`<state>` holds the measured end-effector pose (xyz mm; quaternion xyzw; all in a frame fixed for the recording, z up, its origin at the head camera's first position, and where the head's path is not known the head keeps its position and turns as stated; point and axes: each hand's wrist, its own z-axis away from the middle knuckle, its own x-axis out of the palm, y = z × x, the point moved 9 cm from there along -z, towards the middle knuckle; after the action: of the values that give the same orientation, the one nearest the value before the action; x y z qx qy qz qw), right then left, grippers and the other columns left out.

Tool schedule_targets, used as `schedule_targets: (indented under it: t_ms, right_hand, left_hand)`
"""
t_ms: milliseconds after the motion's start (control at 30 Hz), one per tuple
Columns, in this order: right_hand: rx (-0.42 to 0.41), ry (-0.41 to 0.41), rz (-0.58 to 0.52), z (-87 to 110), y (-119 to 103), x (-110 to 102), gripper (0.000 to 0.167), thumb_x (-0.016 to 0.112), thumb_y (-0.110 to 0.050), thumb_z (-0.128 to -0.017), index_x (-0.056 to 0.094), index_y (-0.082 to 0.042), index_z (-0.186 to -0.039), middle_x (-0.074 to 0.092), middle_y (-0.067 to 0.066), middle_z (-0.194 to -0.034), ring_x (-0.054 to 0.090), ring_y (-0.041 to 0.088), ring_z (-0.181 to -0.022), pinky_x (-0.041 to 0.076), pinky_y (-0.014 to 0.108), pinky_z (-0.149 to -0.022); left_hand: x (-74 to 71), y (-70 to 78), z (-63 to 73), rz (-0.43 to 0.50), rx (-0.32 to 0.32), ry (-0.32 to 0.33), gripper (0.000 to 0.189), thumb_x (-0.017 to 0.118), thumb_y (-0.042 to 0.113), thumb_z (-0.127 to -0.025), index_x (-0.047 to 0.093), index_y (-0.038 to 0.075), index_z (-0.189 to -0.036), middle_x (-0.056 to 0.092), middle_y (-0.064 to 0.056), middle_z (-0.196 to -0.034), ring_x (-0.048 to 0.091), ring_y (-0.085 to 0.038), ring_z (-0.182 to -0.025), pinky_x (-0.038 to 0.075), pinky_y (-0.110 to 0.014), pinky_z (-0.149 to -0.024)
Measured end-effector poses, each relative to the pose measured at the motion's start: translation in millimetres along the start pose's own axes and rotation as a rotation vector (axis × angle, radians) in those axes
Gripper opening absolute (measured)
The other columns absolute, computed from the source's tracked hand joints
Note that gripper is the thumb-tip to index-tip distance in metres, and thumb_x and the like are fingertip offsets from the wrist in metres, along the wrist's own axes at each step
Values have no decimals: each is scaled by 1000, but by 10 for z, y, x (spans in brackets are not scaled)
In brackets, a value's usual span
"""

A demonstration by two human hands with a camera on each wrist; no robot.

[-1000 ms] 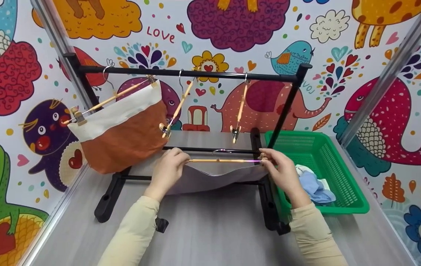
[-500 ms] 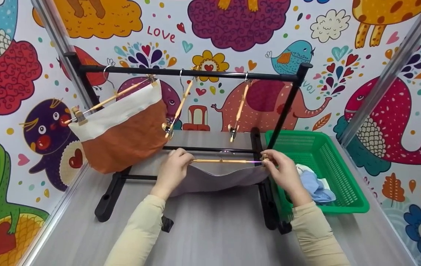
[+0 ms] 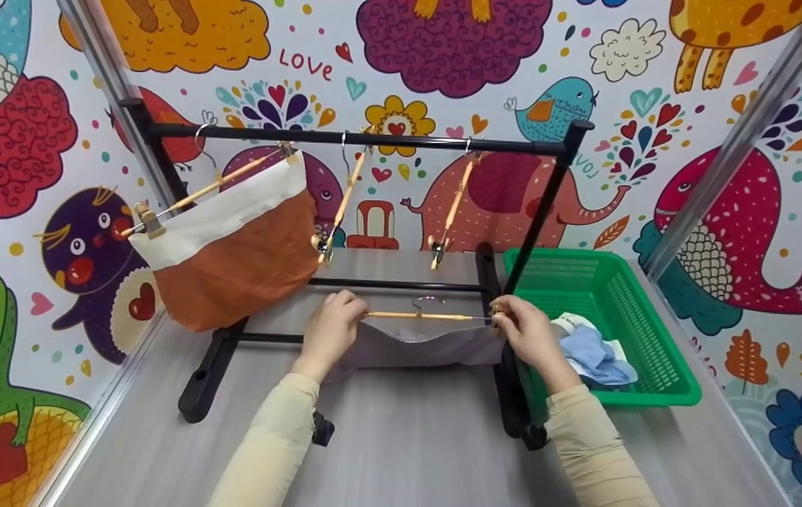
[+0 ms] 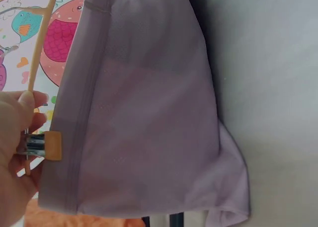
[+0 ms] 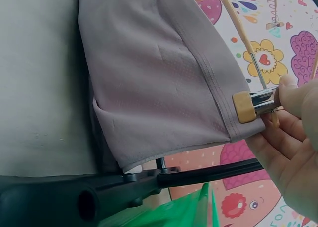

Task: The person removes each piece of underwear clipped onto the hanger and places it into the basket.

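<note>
A wooden clip hanger (image 3: 436,316) is held level between both hands, low in front of the black rack. From its two clips hangs a grey-mauve garment (image 4: 144,103) with a stitched waistband. My left hand (image 3: 334,327) grips the hanger's left end, thumb and fingers around the rod beside the left clip (image 4: 52,145). At the other end my right hand (image 3: 531,334) pinches the right clip (image 5: 244,107), which is closed on the waistband's corner. The garment's lower part folds over near the grey tabletop.
A black rack (image 3: 386,140) stands on the table, carrying an orange garment (image 3: 246,253) with a white band on the left. Two bare clip hangers, a middle one (image 3: 348,193) and a right one (image 3: 453,204), hang beside it. A green basket (image 3: 661,338) at right holds blue-and-white cloth (image 3: 594,355).
The hanger with its garment has come down slightly and nearer, its hook now below the lower bar. My left hand has shifted right. The bare hangers sway a little.
</note>
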<state>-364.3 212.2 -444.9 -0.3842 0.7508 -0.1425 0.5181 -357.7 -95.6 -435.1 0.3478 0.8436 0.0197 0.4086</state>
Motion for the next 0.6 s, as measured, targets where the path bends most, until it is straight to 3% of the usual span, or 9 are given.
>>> schedule_targets:
  t_ms: [300, 600]
  right_hand:
    - [1, 8, -17, -16, 22, 11, 15, 67, -5, -93, 68, -6, -108, 64, 3, -91, 62, 15, -73, 53, 38, -66]
    - [15, 19, -20, -24, 22, -14, 12, 66, -9, -94, 69, -6, -106, 66, 3, -89, 62, 15, -71, 52, 39, -67]
  left_hand:
    - [30, -30, 23, 2, -14, -7, 6, 75, 6, -85, 71, 11, -85, 63, -3, -87, 59, -25, -79, 50, -39, -63]
    - [34, -43, -13, -12, -28, -31, 6, 75, 9, -85, 70, 13, -84, 62, -2, -86, 58, -24, -77, 48, -40, -57]
